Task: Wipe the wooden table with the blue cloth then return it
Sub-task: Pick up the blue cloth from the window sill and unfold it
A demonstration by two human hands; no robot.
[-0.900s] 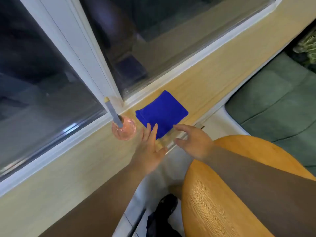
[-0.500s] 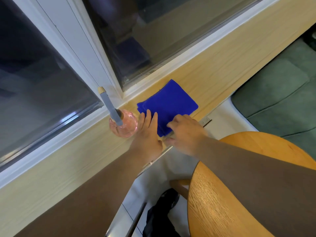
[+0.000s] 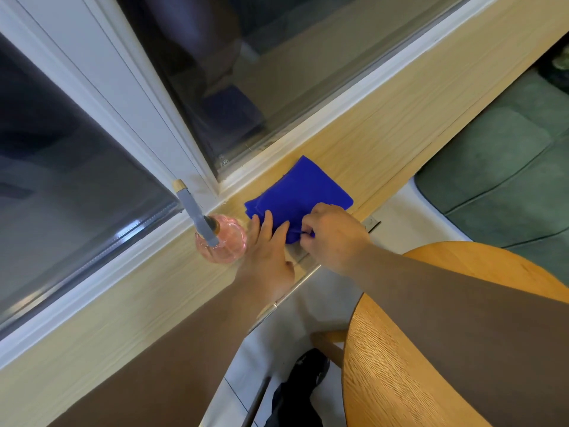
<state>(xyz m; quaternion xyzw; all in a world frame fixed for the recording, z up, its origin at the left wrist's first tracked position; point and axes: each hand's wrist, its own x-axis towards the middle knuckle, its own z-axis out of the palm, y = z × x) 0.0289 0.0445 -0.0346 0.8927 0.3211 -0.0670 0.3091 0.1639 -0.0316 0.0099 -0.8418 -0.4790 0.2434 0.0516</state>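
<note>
A folded blue cloth (image 3: 303, 192) lies on the light wooden window ledge (image 3: 385, 143), just below the window frame. My right hand (image 3: 334, 237) sits at the cloth's near edge, its fingers curled and pinching that edge. My left hand (image 3: 268, 251) lies flat with fingers spread, its fingertips resting on the cloth's near left corner. The round wooden table (image 3: 397, 365) is at the lower right, partly hidden under my right sleeve.
A pink glass bottle (image 3: 226, 243) with a grey stick in it stands on the ledge right beside my left hand. Dark window panes rise behind the ledge. A green cushion (image 3: 508, 180) lies at the right. A dark object (image 3: 298, 392) lies on the white floor.
Both hands have moved forward onto the cloth. The right hand went from open above the ledge edge to pinching the cloth's near edge; the left fingertips now rest on it.
</note>
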